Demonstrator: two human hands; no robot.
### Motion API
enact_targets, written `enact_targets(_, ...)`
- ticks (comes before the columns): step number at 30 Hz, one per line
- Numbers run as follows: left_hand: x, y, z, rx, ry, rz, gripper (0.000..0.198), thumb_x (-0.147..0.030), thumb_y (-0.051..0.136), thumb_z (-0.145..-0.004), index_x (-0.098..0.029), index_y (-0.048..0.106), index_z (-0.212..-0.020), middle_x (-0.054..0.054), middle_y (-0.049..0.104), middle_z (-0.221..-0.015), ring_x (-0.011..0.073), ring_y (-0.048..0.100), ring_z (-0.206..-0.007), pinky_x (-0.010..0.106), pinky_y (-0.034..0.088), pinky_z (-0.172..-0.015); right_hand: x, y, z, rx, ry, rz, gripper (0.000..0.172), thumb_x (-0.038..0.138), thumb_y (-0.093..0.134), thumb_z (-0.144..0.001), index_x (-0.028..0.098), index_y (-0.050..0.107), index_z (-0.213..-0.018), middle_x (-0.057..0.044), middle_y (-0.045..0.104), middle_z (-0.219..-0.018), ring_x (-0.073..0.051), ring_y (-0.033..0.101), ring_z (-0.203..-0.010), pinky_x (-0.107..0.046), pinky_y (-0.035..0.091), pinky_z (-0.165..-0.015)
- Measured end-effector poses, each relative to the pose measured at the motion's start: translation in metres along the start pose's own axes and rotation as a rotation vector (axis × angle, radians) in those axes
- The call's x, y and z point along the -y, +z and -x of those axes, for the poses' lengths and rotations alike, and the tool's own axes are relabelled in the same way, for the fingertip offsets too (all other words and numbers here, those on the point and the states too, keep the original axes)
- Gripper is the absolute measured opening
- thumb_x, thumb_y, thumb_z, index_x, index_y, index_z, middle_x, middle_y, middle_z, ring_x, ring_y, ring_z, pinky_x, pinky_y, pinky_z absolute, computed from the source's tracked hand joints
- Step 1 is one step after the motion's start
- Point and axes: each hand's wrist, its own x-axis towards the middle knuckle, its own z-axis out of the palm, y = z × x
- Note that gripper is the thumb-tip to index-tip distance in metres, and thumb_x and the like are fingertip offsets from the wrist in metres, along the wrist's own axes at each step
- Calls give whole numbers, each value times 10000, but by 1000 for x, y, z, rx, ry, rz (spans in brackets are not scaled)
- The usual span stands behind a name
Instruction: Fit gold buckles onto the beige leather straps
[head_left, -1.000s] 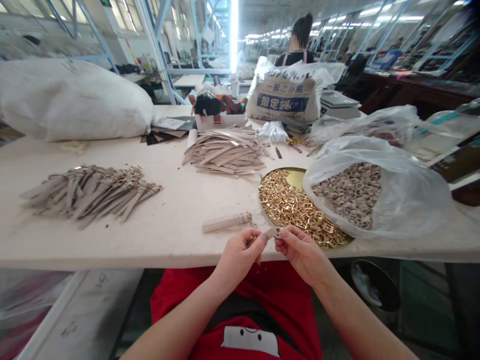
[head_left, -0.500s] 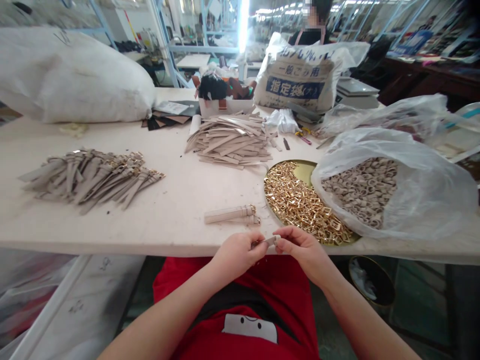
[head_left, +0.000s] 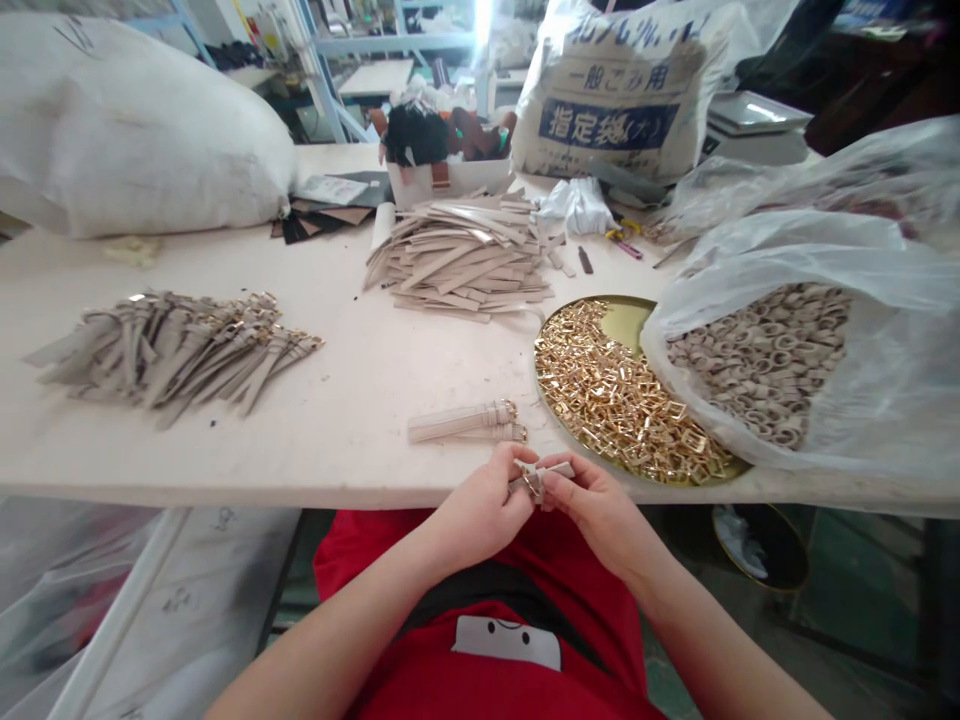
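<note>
At the table's front edge my left hand (head_left: 487, 505) pinches a grey strap (head_left: 557, 470) with a small gold buckle on it. My right hand (head_left: 592, 505) meets it from the other side, its fingers closed on the same strap. Finer detail between the fingertips is hidden. Just beyond my hands lie a few finished-looking grey straps with gold buckles (head_left: 461, 422). A round gold tray (head_left: 630, 325) heaped with gold buckles (head_left: 622, 400) stands to the right. Beside it, an open plastic bag (head_left: 885, 370) holds many small grey loops (head_left: 772, 360).
A pile of buckled straps (head_left: 180, 350) lies at left, and plain grey strips (head_left: 465, 250) are heaped at the middle back. Behind are a large white sack (head_left: 135, 130), a printed bag (head_left: 615, 110), a box (head_left: 409, 185) and yellow-handled scissors (head_left: 626, 235).
The view has tipped downward. The strap's end now sticks out to the right past my right fingertips, and a gold buckle shows between my hands.
</note>
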Motion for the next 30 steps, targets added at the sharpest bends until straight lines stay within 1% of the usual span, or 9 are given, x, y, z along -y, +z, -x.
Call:
enact_targets(5,9,2,-3,-58,-49,84,150,-192,402,-805,-177,393,-953,-8,600,-711,110,552,-648,235,410,-622,1,6,9,-18,-77,87,220,400,618,-739,207,629,-844,6,603,-707,-130,517,-657,-272,414,-666)
enact_targets(8,14,4,-2,-70,-92,118,175,-213,444,-788,-179,369,-943,-13,593,-691,94,529,-560,209,398,-535,0,7,13,-53,-111,12,320,479,514,-789,194,644,-848,-33,605,-764,-149,516,-676,-297,430,-670)
enact_targets(9,15,5,-1,-66,-103,133,188,-229,458,-783,-181,362,-937,-15,590,-689,90,523,-534,203,394,-511,-1,7,14,-58,-96,-26,318,477,512,-791,189,644,-816,-34,599,-751,-142,505,-654,-291,430,-647)
enact_targets(12,13,8,3,-62,-128,149,207,-272,491,-770,-190,355,-903,-16,589,-696,87,530,-501,199,396,-484,-3,10,16,-55,-18,-116,203,395,624,-734,193,611,-717,11,543,-639,-101,446,-567,-237,397,-563)
enact_targets(14,12,9,7,-77,-140,111,204,-295,503,-765,-195,365,-878,-23,586,-672,96,545,-505,203,396,-488,-4,11,18,-37,43,-152,192,376,663,-699,204,607,-763,27,519,-630,-91,426,-551,-222,377,-535)
enact_targets(17,14,9,13,-109,-142,-13,205,-333,521,-754,-195,401,-846,-34,573,-608,115,557,-522,207,381,-495,-4,12,23,45,139,-158,263,403,667,-683,197,616,-838,13,523,-678,-93,423,-556,-229,375,-523)
enact_targets(22,17,11,21,-112,-130,-152,214,-382,529,-742,-190,455,-801,-20,584,-623,123,549,-540,215,363,-503,-6,8,32,153,213,-235,214,351,699,-656,187,593,-742,27,512,-664,-84,435,-562,-215,375,-540)
enact_targets(27,11,14,27,-130,-96,-209,239,-401,546,-724,-181,497,-803,-1,593,-680,134,534,-596,223,361,-528,-12,4,37,221,277,-342,146,280,679,-685,199,579,-756,30,541,-716,-83,492,-625,-220,400,-624)
enact_targets(30,8,14,32,-128,-71,-225,241,-397,575,-700,-176,526,-782,5,596,-705,137,522,-623,226,364,-545,-10,4,38,212,227,-292,149,318,643,-710,191,570,-733,9,561,-752,-111,519,-682,-255,412,-673)
